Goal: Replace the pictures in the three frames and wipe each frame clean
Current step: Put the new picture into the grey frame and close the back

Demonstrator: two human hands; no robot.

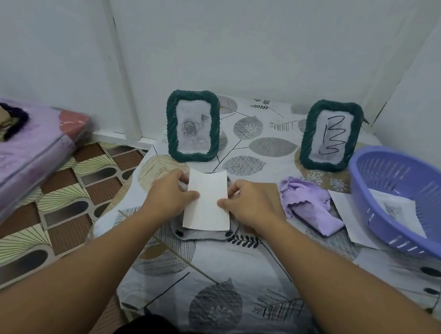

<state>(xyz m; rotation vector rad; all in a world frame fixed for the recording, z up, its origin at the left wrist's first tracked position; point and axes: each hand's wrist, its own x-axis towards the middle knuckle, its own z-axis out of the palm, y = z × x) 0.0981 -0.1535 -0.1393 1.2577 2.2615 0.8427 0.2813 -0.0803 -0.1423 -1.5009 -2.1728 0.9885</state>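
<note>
Holding printed pictures (401, 211), the purple basket (420, 176) sits near both hands (173, 194).

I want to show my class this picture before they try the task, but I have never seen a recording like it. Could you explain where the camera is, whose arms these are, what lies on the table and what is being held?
There is no machine here. The one picture comes from a camera worn on a person's head, looking forward and down, so the two arms are that person's own.

The left hand and the right hand together pinch a white sheet by its side edges, just above the table, which has a leaf-patterned cover.

Behind the sheet stand two green frames: the left frame shows a rose picture, the right frame a black scribble. A purple cloth lies right of the hands. A purple basket sits at the far right, with paper under it. A third frame is not clearly visible.
</note>
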